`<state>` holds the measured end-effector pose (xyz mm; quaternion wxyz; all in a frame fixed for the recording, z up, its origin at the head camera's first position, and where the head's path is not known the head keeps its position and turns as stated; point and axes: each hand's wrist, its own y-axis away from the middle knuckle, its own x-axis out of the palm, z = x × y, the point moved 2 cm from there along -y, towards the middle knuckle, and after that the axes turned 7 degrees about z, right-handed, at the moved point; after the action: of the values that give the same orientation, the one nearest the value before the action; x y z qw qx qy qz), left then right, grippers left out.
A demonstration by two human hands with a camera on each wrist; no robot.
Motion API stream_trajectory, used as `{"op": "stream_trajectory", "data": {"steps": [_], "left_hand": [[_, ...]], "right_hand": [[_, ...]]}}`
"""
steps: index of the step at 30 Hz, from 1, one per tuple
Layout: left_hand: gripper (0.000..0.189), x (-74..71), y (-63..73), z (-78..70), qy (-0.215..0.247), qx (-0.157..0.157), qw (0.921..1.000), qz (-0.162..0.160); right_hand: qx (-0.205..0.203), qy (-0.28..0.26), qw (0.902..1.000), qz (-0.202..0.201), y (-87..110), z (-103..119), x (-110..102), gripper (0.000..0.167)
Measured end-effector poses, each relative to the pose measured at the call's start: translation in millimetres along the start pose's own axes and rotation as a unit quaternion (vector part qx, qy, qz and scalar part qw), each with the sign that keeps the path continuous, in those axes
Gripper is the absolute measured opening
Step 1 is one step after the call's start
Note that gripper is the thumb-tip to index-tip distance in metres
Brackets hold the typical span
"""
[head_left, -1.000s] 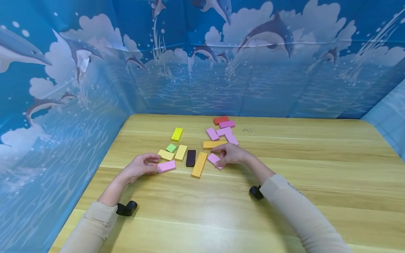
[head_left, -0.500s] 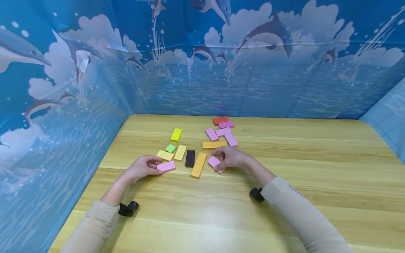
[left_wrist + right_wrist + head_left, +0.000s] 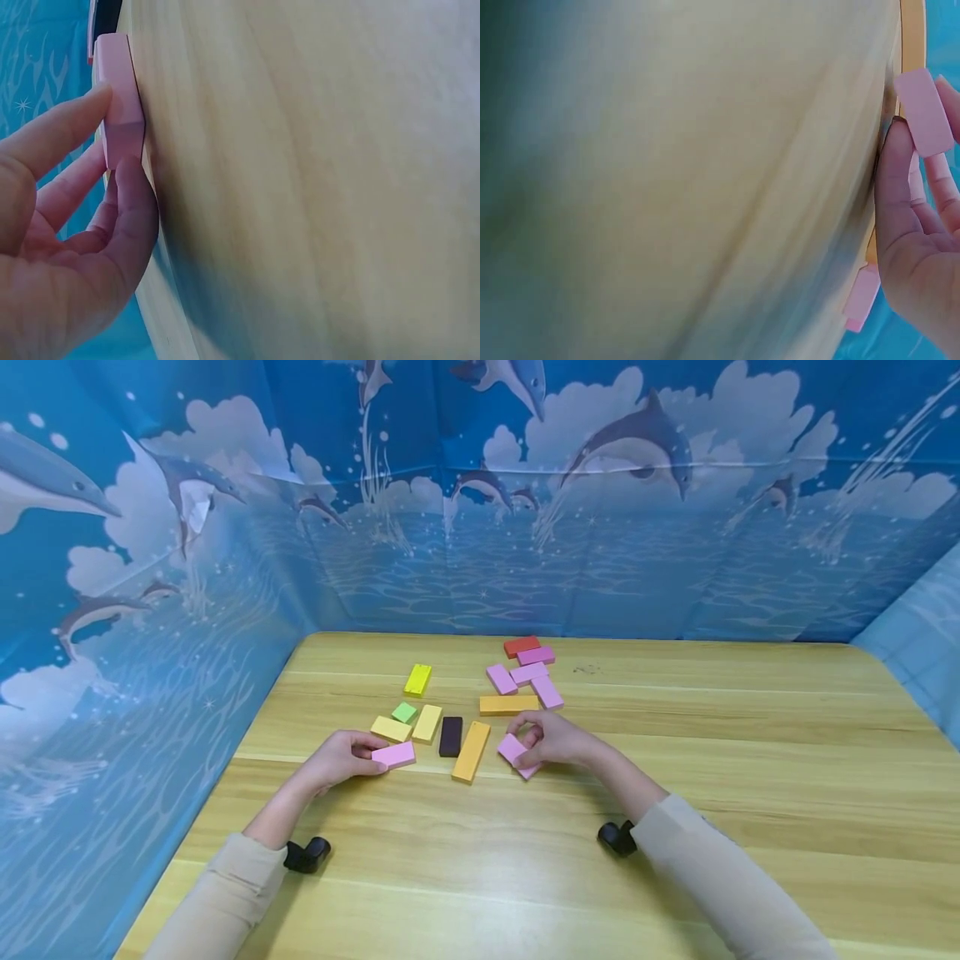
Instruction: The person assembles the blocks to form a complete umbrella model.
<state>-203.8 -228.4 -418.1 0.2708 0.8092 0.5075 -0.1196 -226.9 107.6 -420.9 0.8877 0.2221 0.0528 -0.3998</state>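
In the head view my left hand [image 3: 339, 760] pinches the left end of a pink rectangular block [image 3: 394, 755]. The left wrist view has thumb and fingertips around the end of this pink block [image 3: 116, 75], low over the wood. My right hand [image 3: 561, 741] pinches another pink block [image 3: 514, 752], which lies slantwise to the right of a long orange block [image 3: 471, 752]. Up close in the right wrist view, that pink block [image 3: 926, 112] is gripped between thumb and fingers. A black block [image 3: 451, 737] and two pale yellow blocks [image 3: 427, 724] lie between the hands.
A green block [image 3: 405, 712] and a bright yellow block [image 3: 417, 680] lie farther back. Behind the right hand are a second orange block [image 3: 509, 705], several pink blocks [image 3: 547, 692] and a red block [image 3: 522, 647]. A dolphin-print cloth [image 3: 480, 568] borders the wooden table [image 3: 750, 760].
My right hand has drawn its pink block slightly right and toward me, away from the long orange block. My left hand stays nearly in place with its pink block.
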Motion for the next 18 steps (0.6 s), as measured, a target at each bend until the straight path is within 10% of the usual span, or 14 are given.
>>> {"op": "stream_trajectory", "data": {"steps": [18], "left_hand": [[0.032,3.8,-2.0,-0.9,-0.032,0.013,0.9993,-0.012]], "right_hand": [[0.011,-0.17,0.9855,-0.001,28.6,-9.5,-11.6,0.042]]}}
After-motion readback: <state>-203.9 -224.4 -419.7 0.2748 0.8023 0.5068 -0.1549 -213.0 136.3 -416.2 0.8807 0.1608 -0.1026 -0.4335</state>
